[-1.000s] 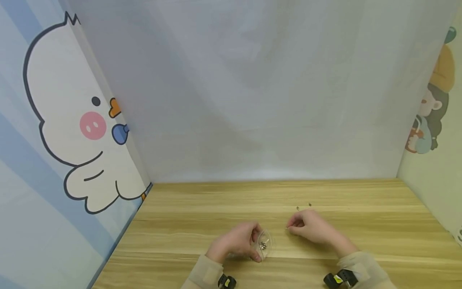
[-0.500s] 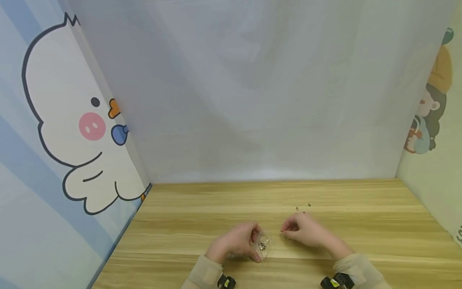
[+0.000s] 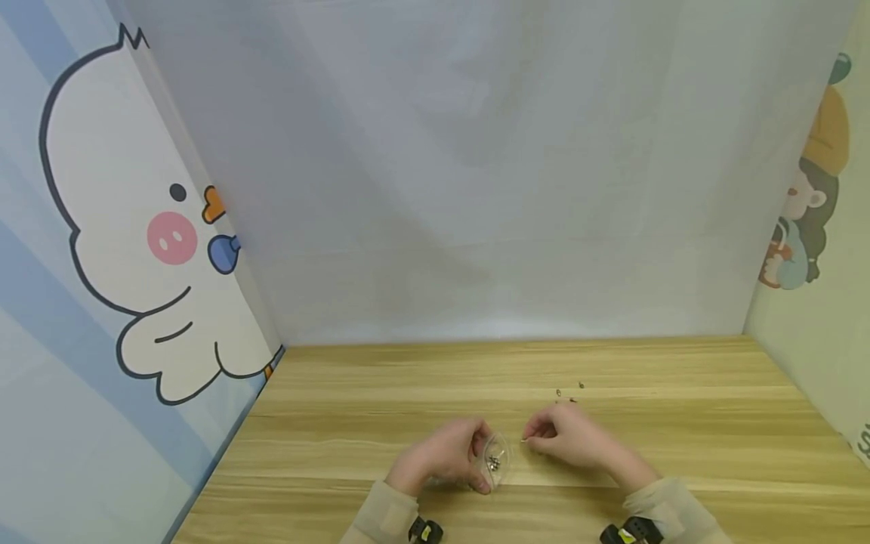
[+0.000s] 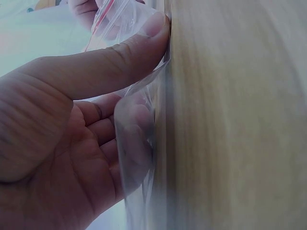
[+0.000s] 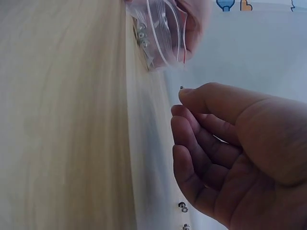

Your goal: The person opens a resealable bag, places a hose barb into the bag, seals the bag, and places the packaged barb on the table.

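Note:
My left hand [image 3: 445, 453] holds a clear zip bag [image 3: 504, 470] by its edges, thumb on the near side and fingers on the far side, so its mouth gapes toward the right. Several small shiny metal pieces [image 3: 493, 463] lie inside; in the right wrist view they look like nuts [image 5: 142, 36]. Just right of the mouth, my right hand [image 3: 574, 440] pinches a tiny metal piece [image 5: 182, 87] between thumb and index finger. Its exact kind is mostly hidden by the fingertips. In the left wrist view the thumb presses the bag's plastic [image 4: 134, 139] close over the tabletop.
Several loose small metal pieces [image 3: 559, 393] lie on the wooden table [image 3: 381, 378] beyond my right hand. A grey-white backdrop [image 3: 476, 189] rises behind the table, with printed cartoon panels [image 3: 122, 189] at both sides. Black bands [image 3: 425, 530] circle both wrists.
My right hand has moved left and slightly nearer, bringing the pinched metal piece closer to the bag's mouth. More loose pieces show behind it. The left hand and bag stay nearly still.

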`<state>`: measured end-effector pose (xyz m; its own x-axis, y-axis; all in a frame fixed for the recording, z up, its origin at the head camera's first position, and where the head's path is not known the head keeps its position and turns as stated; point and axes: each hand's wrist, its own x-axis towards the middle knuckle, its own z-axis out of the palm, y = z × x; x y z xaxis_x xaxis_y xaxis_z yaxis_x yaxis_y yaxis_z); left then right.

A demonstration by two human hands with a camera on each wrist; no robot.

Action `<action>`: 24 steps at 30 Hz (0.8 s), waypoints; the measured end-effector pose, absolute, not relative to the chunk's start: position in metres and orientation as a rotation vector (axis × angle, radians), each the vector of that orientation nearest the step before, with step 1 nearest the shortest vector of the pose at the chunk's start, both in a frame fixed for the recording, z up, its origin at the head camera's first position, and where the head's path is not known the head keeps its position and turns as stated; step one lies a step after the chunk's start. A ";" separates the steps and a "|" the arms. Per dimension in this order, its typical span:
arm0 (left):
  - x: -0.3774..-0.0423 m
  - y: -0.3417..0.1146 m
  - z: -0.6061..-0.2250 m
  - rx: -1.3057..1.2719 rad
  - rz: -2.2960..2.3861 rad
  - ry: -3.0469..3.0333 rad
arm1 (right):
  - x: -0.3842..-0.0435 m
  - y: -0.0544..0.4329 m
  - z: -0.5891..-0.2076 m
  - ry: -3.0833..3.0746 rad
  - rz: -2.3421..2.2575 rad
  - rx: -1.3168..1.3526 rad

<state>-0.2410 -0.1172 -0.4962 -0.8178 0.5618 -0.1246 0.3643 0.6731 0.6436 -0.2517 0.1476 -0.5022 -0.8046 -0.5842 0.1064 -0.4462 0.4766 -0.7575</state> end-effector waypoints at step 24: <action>-0.242 -0.120 -0.497 0.728 0.860 2.574 | -0.244 0.110 -0.504 2.556 -1.352 -0.924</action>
<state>-0.2417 -0.1204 -0.4968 -0.8147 0.5616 -0.1443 0.3619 0.6870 0.6301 -0.2436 0.1104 -0.5039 -0.8097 -0.5583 0.1810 -0.4637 0.4195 -0.7804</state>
